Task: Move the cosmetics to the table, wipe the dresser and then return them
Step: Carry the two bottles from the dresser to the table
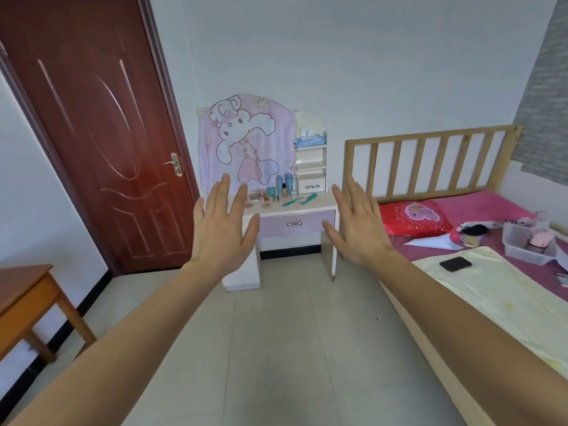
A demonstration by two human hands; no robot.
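The left hand (226, 232) and the right hand (356, 229) are up in the air. Their fingers (219, 195) are straight and spread, holding nothing. The cosmetics (281, 190) sit on the white desk (316, 202) by the wall. A brown table (21, 290) stands far left.
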